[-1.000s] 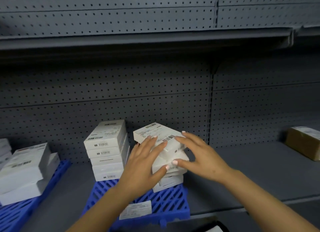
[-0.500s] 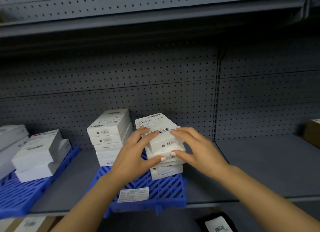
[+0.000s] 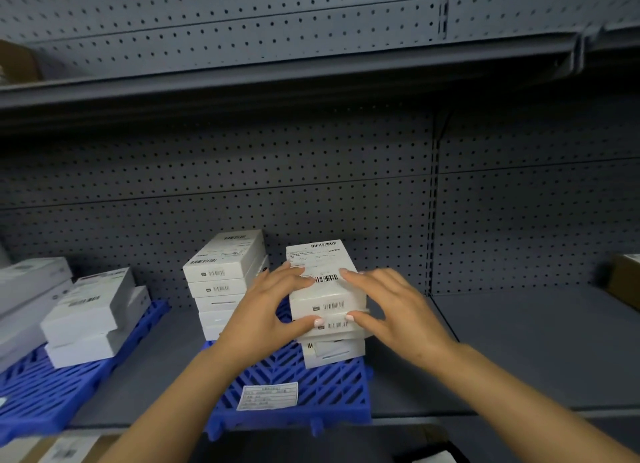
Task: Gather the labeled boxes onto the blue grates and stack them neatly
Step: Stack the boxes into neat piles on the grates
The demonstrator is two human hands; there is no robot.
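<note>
I see the right stack of white boxes (image 3: 327, 307) on the blue grate (image 3: 332, 386), between my left hand (image 3: 266, 310) and right hand (image 3: 394, 307); each grip clasps it. Barcode labels are unreadable.

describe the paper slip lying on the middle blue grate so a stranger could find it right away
On the grey shelf, find the middle blue grate that carries two stacks of white boxes. The paper slip lies flat near its front edge, in front of the stacks. It is the only loose sheet on that grate, not a box.
</note>
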